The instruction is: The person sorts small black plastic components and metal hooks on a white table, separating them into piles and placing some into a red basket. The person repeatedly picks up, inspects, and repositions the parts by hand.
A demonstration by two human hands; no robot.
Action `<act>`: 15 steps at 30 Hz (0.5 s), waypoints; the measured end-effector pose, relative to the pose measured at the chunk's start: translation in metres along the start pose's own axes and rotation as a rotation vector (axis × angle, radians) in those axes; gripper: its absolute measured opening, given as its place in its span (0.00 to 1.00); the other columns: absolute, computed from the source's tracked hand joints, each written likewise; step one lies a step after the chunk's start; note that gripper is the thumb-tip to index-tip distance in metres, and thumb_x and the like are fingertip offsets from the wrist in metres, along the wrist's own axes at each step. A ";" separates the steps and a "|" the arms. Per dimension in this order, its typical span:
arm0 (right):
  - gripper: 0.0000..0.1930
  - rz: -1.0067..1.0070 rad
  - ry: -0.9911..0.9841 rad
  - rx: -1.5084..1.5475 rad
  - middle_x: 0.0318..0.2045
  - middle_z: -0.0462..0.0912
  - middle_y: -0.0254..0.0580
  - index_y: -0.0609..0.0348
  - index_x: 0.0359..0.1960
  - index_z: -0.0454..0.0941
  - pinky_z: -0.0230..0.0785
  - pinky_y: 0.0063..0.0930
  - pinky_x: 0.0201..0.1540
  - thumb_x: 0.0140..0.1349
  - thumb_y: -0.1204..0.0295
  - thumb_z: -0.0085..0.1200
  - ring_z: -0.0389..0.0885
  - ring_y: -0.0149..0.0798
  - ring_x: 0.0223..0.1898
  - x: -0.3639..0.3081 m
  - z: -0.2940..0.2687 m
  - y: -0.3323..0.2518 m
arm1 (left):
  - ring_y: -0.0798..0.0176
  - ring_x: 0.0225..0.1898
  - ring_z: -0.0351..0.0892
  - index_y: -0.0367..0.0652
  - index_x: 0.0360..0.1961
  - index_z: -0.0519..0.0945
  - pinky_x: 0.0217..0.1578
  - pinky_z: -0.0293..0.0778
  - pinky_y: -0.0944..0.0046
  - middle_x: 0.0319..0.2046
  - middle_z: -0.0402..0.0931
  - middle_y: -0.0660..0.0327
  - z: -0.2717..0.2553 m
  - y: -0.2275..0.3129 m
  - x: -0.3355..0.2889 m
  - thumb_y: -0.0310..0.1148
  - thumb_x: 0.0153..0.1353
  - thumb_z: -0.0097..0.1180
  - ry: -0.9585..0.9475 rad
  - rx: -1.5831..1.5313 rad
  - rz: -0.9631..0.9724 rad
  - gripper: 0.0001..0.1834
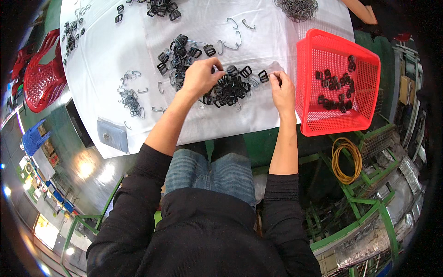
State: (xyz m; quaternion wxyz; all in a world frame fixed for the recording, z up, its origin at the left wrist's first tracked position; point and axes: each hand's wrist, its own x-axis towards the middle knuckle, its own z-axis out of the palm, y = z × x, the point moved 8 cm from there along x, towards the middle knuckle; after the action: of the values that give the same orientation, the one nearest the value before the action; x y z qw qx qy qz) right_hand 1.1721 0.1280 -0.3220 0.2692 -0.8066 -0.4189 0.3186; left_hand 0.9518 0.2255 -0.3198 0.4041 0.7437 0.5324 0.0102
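My left hand (199, 79) is over the left edge of a pile of black plastic strap buckles (230, 88), with thumb and fingers pinched together. A dark bit shows between them, too small to name. To the right, my right hand (283, 92) is raised by the table's front edge with its fingertips closed; what they hold is mostly hidden. A single black buckle (263, 76) lies just left of those fingertips. Behind my left hand spreads another heap of buckles (181, 54) mixed with bent wire hooks. Loose metal hooks (237, 39) lie beyond it.
A red plastic basket (302, 83) holding several black pieces stands at the table's right edge. On the white cloth (110, 46) are a hook cluster (130, 102), a blue-grey pouch (112, 135) and a wire heap (297, 8). Another person's arm (362, 11) shows at far right.
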 end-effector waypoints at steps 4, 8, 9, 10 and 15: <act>0.11 0.137 -0.065 -0.187 0.34 0.80 0.47 0.57 0.34 0.76 0.68 0.39 0.37 0.54 0.65 0.57 0.78 0.50 0.34 -0.003 0.006 0.007 | 0.51 0.30 0.78 0.43 0.31 0.81 0.34 0.72 0.57 0.25 0.79 0.52 -0.014 -0.014 0.000 0.39 0.49 0.62 -0.041 -0.288 -0.097 0.12; 0.12 -0.081 0.034 -0.252 0.28 0.79 0.45 0.57 0.35 0.77 0.67 0.37 0.35 0.52 0.65 0.59 0.76 0.47 0.31 0.001 0.009 -0.015 | 0.50 0.33 0.79 0.43 0.36 0.79 0.35 0.72 0.56 0.25 0.79 0.52 -0.038 -0.019 -0.001 0.39 0.52 0.60 0.229 -0.183 -0.132 0.14; 0.12 -0.106 0.007 -0.296 0.24 0.77 0.43 0.58 0.34 0.77 0.66 0.34 0.33 0.51 0.65 0.60 0.75 0.42 0.28 0.003 0.012 -0.016 | 0.50 0.33 0.79 0.43 0.38 0.78 0.35 0.72 0.56 0.26 0.79 0.52 -0.046 -0.017 -0.004 0.39 0.52 0.60 0.356 -0.071 -0.139 0.14; 0.12 -0.134 -0.018 -0.343 0.20 0.76 0.41 0.59 0.34 0.78 0.66 0.31 0.30 0.51 0.65 0.60 0.73 0.37 0.24 0.004 0.013 -0.015 | 0.50 0.33 0.79 0.45 0.38 0.78 0.34 0.72 0.56 0.26 0.79 0.53 -0.042 -0.013 -0.003 0.41 0.52 0.60 0.336 -0.015 -0.125 0.16; 0.09 0.112 -0.128 0.179 0.18 0.72 0.28 0.61 0.30 0.80 0.56 0.18 0.23 0.52 0.69 0.62 0.64 0.23 0.19 0.005 0.015 0.014 | 0.51 0.33 0.80 0.48 0.39 0.78 0.33 0.72 0.54 0.23 0.78 0.55 -0.013 0.005 0.000 0.50 0.50 0.62 0.194 0.247 -0.115 0.20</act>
State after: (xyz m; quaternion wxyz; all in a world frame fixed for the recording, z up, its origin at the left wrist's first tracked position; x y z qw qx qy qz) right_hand 1.1700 0.1271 -0.3434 0.2945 -0.7795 -0.3592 0.4202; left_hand 0.9493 0.2324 -0.3080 0.2562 0.7516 0.6078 -0.0070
